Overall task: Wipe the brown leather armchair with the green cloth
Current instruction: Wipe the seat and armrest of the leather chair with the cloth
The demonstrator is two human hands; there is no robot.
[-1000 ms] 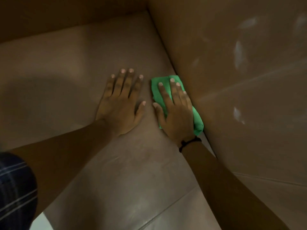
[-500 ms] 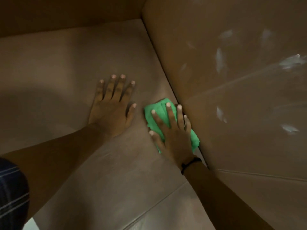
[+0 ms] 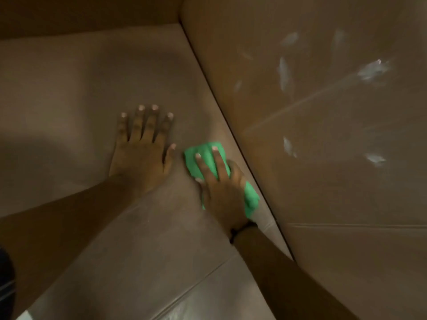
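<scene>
The brown leather armchair's seat cushion (image 3: 80, 93) fills the view. My right hand (image 3: 219, 188) presses flat on a folded green cloth (image 3: 250, 199), which lies on the seat close to the crease with the chair's inner side panel (image 3: 323, 181). The cloth shows above my fingertips and along the outer edge of my palm; the rest is under the hand. A dark band circles my right wrist. My left hand (image 3: 143, 148) rests flat on the seat just left of the cloth, fingers spread, holding nothing.
The side panel rises steeply at the right and carries several pale smudges (image 3: 284, 75). A dark backrest (image 3: 80, 12) runs along the top. A seam (image 3: 208, 273) crosses the seat near its front.
My right hand has slid the cloth back toward me along the crease beside the side panel. My left hand stays planted on the seat. The view has shifted slightly.
</scene>
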